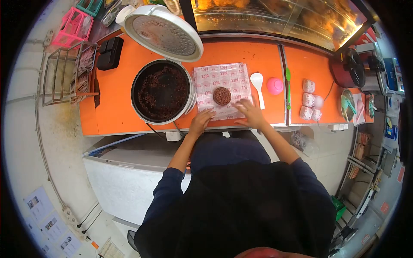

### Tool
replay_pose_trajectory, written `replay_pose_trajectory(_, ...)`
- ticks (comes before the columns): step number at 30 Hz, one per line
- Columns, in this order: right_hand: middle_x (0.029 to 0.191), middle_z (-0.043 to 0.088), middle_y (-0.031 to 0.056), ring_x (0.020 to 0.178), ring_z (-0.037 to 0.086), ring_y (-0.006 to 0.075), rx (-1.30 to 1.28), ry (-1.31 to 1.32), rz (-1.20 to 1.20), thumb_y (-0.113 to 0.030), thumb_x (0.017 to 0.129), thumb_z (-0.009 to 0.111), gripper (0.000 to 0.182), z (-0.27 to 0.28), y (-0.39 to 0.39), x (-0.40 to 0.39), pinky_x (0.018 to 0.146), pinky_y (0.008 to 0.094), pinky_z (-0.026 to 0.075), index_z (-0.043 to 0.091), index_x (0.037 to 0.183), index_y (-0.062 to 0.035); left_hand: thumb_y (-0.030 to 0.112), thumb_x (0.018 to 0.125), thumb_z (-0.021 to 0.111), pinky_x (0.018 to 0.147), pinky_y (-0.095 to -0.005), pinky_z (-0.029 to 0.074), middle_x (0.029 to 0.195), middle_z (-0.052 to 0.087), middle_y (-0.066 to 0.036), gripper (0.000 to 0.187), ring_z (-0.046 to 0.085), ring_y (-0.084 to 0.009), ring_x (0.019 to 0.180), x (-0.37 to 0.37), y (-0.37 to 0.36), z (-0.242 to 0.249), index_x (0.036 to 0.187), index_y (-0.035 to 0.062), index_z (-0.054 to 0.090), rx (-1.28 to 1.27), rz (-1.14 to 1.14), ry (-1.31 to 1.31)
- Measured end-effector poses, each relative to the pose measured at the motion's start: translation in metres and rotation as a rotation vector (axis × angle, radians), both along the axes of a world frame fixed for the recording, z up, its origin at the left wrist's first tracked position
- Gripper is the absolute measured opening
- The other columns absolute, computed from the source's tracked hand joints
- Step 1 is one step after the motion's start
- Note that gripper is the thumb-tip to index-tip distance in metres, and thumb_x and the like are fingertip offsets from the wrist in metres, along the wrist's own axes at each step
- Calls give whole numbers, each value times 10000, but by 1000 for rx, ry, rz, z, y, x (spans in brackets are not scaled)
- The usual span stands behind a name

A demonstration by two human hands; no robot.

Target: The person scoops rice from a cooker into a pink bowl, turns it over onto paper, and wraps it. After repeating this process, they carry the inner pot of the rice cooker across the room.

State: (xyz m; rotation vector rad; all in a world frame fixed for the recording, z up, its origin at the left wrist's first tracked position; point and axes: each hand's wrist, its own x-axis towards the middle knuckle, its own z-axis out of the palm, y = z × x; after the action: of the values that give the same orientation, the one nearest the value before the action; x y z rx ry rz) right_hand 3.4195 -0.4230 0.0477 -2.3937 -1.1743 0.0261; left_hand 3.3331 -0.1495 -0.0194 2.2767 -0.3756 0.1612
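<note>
A round mound of dark reddish-brown rice (222, 96) sits on a stack of printed wrapping paper (211, 75) on the orange counter. At the paper's lower left edge, my left hand (201, 122) has its fingers closed on the sheet. My right hand (251, 114) is just right of the rice, fingers spread over the paper's right edge, holding nothing. Beyond it lie a white rice paddle (257, 88) and a pink cup (275, 86). Left of the paper stands an open rice cooker (186, 92) with dark rice clinging inside its pot.
The raised cooker lid (165, 33) leans over the counter's back. Several wrapped rice portions (308, 100) sit to the right, past a green utensil (288, 88). A lit glass display case (279, 19) borders the back. Bowls and a dark red cooker (346, 69) stand far right.
</note>
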Motion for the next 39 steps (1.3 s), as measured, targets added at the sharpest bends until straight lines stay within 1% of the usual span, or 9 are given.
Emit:
replay_pose_trajectory(3, 964, 562, 81, 1003, 524, 259, -99, -25, -163, -216, 806, 652, 299, -71, -21, -15, 1014, 471, 322, 633, 1077, -91, 33, 802, 620, 890, -369, 512, 1045, 672, -102, 269, 628, -281, 1030, -3, 1, 0, 1063, 81, 663, -53, -24, 27)
replay_pose_trajectory(9, 839, 576, 76, 891, 562, 226, 217, 409, -263, -144, 817, 644, 117, -51, -42, -30, 852, 346, 438, 694, 842, -41, 57, 865, 612, 828, -324, 510, 988, 686, -125, 195, 661, -249, 960, -27, -5, 8, 1052, 40, 666, -258, 61, 353)
replay_pose_trajectory(14, 819, 634, 100, 787, 596, 209, 607, 793, -596, -150, 859, 620, 169, -86, -23, 13, 738, 305, 459, 682, 866, 8, 174, 922, 554, 651, -385, 472, 871, 643, -195, 187, 636, -313, 768, 16, -21, 10, 985, 13, 624, -352, 575, 361)
replay_pose_trajectory(18, 727, 645, 123, 678, 601, 236, 391, 964, -764, -213, 831, 658, 234, -119, -11, 35, 670, 322, 467, 674, 834, 20, 227, 960, 455, 673, -465, 448, 852, 628, -210, 228, 607, -386, 778, 33, -23, -11, 979, 42, 587, 52, 560, 339)
replay_pose_trajectory(23, 819, 649, 163, 766, 615, 327, -50, 857, -667, -172, 782, 668, 183, -109, 0, 53, 668, 403, 470, 668, 840, 2, 177, 938, 460, 791, -475, 462, 1041, 616, -160, 229, 588, -347, 969, 24, -36, -21, 1127, 81, 546, 140, 646, 449)
replay_pose_trajectory(25, 959, 628, 134, 944, 581, 310, 118, 231, -681, -124, 721, 703, 272, -107, 18, 55, 777, 422, 459, 634, 973, -48, 178, 903, 479, 983, -482, 379, 1276, 520, -122, 326, 477, -272, 1216, 11, -41, -25, 1212, 83, 525, 521, 400, -130)
replay_pose_trajectory(28, 1167, 552, 127, 1141, 481, 326, 133, 14, -405, -89, 659, 746, 539, -65, 44, 82, 914, 469, 408, 541, 1158, -104, 215, 876, 514, 1088, -492, 249, 1397, 431, -92, 513, 356, -227, 1342, -10, -49, -30, 1356, 55, 429, 730, 0, -327)
replay_pose_trajectory(34, 1346, 431, 106, 1249, 409, 312, -550, 594, -244, -141, 618, 803, 692, -48, 60, 143, 1013, 613, 283, 506, 1242, -188, 280, 844, 551, 1146, -472, 138, 1541, 221, -81, 703, 196, -230, 1429, -8, -62, -8, 1459, 70, 279, 734, -96, -104)
replay_pose_trajectory(39, 1185, 548, 83, 1210, 450, 302, -395, 118, -260, -108, 705, 721, 404, -98, 99, 132, 997, 662, 249, 595, 1084, -165, 285, 862, 516, 1150, -443, 155, 1532, 234, -113, 677, 210, -260, 1422, 0, -71, -3, 1444, 24, 289, 635, -53, -11)
